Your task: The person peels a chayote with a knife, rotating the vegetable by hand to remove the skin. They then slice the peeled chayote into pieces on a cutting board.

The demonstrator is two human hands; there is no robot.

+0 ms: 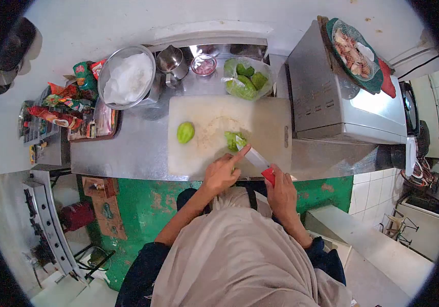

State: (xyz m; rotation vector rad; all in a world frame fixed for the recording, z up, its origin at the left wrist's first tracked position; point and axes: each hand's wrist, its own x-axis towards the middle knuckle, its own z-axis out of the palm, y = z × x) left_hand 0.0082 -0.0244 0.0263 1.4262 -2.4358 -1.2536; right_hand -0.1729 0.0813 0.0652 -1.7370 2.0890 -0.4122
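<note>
My right hand (282,192) is closed around the red handle of a kitchen knife (256,159). The blade points up and left, its tip over a small heap of chopped green vegetable (232,140) on the white cutting board (199,158). My left hand (222,173) reaches its index finger out to the blade near the tip; it grips nothing that I can see. To the left on the board lies a whole light-green vegetable, like a chayote (185,132).
Behind the board stand a clear bag of green vegetables (242,91), a bowl of sliced pink pieces (204,65), a metal jug (172,62) and a large bowl (150,84) with white contents. Packets (66,112) crowd the left. A microwave-like metal box (321,97) stands right.
</note>
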